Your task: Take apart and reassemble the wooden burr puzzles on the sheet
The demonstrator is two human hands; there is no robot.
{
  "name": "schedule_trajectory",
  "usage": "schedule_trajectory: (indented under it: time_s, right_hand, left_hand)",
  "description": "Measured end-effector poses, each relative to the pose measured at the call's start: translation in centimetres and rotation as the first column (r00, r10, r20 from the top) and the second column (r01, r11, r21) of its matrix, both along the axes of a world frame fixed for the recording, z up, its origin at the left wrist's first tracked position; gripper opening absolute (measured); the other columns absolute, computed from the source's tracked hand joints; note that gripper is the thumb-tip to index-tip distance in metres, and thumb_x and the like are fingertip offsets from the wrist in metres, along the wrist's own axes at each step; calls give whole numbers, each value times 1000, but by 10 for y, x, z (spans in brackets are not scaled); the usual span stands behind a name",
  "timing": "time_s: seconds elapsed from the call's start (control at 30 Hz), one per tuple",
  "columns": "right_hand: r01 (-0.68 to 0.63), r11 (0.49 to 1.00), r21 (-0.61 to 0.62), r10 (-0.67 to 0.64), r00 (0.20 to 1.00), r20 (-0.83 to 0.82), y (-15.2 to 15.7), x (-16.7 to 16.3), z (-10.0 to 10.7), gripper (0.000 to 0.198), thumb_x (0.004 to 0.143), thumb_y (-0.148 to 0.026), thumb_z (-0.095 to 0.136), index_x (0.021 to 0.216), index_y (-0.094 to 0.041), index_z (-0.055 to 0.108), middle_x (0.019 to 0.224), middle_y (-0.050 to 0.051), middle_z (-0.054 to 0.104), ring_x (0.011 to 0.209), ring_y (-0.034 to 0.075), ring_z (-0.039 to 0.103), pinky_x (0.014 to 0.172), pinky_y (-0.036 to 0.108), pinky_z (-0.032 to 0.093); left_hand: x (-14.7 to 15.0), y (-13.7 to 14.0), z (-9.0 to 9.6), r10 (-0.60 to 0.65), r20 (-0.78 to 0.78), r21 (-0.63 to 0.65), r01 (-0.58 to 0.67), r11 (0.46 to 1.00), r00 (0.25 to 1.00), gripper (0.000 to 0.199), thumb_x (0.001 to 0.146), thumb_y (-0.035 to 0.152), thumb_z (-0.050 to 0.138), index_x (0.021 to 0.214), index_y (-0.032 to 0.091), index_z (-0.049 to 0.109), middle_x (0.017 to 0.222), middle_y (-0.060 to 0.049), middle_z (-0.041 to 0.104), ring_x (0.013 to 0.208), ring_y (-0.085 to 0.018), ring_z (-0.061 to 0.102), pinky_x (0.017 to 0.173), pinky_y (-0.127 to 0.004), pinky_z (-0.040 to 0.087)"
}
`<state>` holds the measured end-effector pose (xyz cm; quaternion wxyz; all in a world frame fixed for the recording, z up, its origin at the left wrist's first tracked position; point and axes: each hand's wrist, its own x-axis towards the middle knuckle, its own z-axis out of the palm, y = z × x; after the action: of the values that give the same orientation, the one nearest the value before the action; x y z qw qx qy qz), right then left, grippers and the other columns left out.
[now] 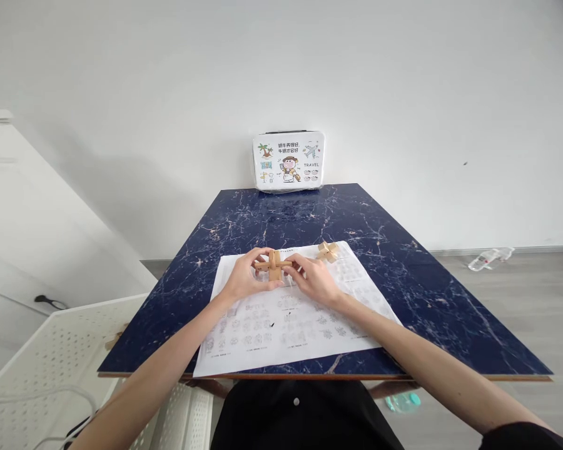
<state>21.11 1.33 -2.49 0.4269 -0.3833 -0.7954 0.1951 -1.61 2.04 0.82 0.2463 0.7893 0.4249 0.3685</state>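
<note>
Between my two hands is a cross-shaped wooden interlocking puzzle (pixel 274 272), held just above a printed sheet. My left hand (pixel 248 275) grips its left side, with the thumb below and the fingers curled behind. On the other side, my right hand (pixel 315 279) pinches the right arm of the puzzle between thumb and fingers. Beneath both hands lies the white instruction sheet (pixel 286 322), covered in small line diagrams. A second wooden puzzle (pixel 327 252), star-shaped, rests on the sheet's far right part.
The dark blue marbled table (pixel 385 250) narrows toward the wall. A white case (pixel 289 161) with cartoon prints stands at its far edge. To the left is a white perforated rack (pixel 65 344) with a cable. Clear plastic items (pixel 490 258) and a bottle (pixel 403 402) lie on the floor.
</note>
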Motion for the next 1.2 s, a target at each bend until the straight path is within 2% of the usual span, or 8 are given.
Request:
schedule_trajectory:
  time_s: [0.1,0.2,0.43,0.73,0.87,1.0,1.1,1.2]
  right_hand:
    - [-73,997,-16,71,996,-59,1,3,3,14,106,-32,53,105,-23,64,87,3,78,74,20,70,70,30,49]
    - [-87,996,-33,85,995,-56,1,4,4,14,106,-32,54,105,-23,65,86,3,78,72,19,69,66,30,48]
    - [69,997,16,-69,997,28,2,0,-1,16,105,-35,57,104,-22,66,83,3,78,64,18,66,65,30,46]
    - [-108,994,-7,108,992,-60,-1,6,9,15,106,-33,54,107,-23,65,86,4,77,73,20,70,70,31,49]
    - [-18,1000,23,18,1000,14,-1,4,7,18,106,-35,55,106,-22,67,83,4,77,67,19,68,65,30,46]
    - [97,992,79,-105,989,100,1,0,2,21,105,-37,55,107,-21,67,78,3,75,60,18,64,60,29,40]
    - [92,994,60,-98,990,104,4,0,1,21,105,-38,55,107,-21,67,78,3,75,61,17,64,61,29,41]
    - [35,999,0,-35,999,39,4,1,4,22,105,-41,54,103,-22,66,79,3,75,64,18,65,63,30,45]
  left_hand:
    - [-1,2,0,-28,3,-1,28,1000,1000,69,68,45,90,128,24,65,121,-7,71,102,-26,67,82,-36,56]
    - [-3,2,0,-70,-8,-10,70,998,998,68,70,46,89,130,26,65,122,-7,70,102,-26,68,84,-37,56]
    - [-2,-1,2,-44,8,18,44,999,999,67,70,46,89,128,23,64,122,-8,71,99,-25,68,82,-37,56]
    - [-3,0,5,-70,-7,34,70,997,998,67,68,44,89,128,25,66,120,-6,71,99,-25,67,80,-35,56]
    - [-3,-1,6,-71,-10,36,71,997,997,65,69,43,88,127,24,66,118,-7,72,97,-24,68,80,-35,56]
    - [-2,-2,5,-11,4,8,11,1000,1000,59,68,43,87,120,21,68,111,-7,74,92,-24,67,81,-37,55]
    - [-1,-2,4,0,9,3,0,1000,1000,59,67,43,87,119,20,68,111,-7,74,91,-24,67,81,-38,55]
    - [-1,-2,4,-6,22,11,6,1000,1000,64,67,43,88,123,21,67,116,-9,73,95,-25,68,83,-39,56]
